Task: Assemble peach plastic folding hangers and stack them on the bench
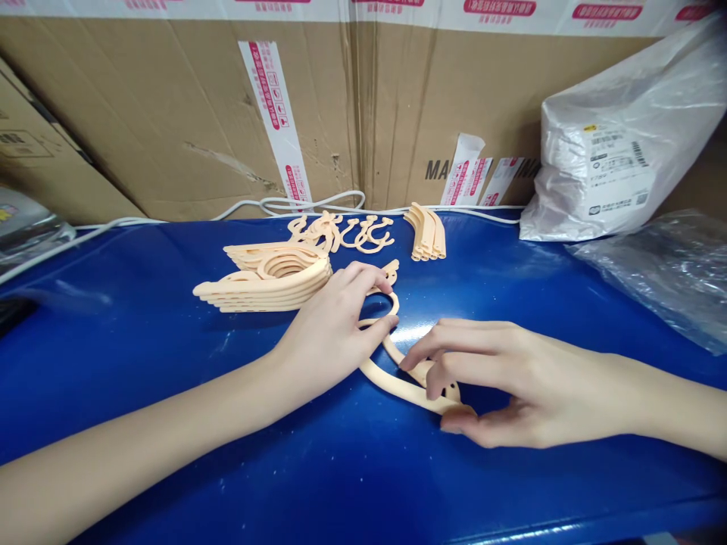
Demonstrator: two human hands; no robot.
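Note:
A curved beige plastic hanger part (400, 386) lies low over the blue table between my hands. My left hand (344, 318) has its thumb and fingers around the looped left end, partly covering it. At the other end, my right hand (511, 382) grips the part, thumb below and fingers above. Just left of my left hand is a stack of matching beige hanger parts (261, 291). Another small beige piece (391, 271) shows beyond my left fingertips; most of it is hidden.
Small beige hooks (369, 235) lie in a loose pile behind the stack. Several short curved beige pieces (427, 233) sit to their right. A white cable (227, 210) runs along the cardboard boxes (187, 113) at the back. A white plastic bag (619, 144) and clear plastic film (664, 265) are on the right.

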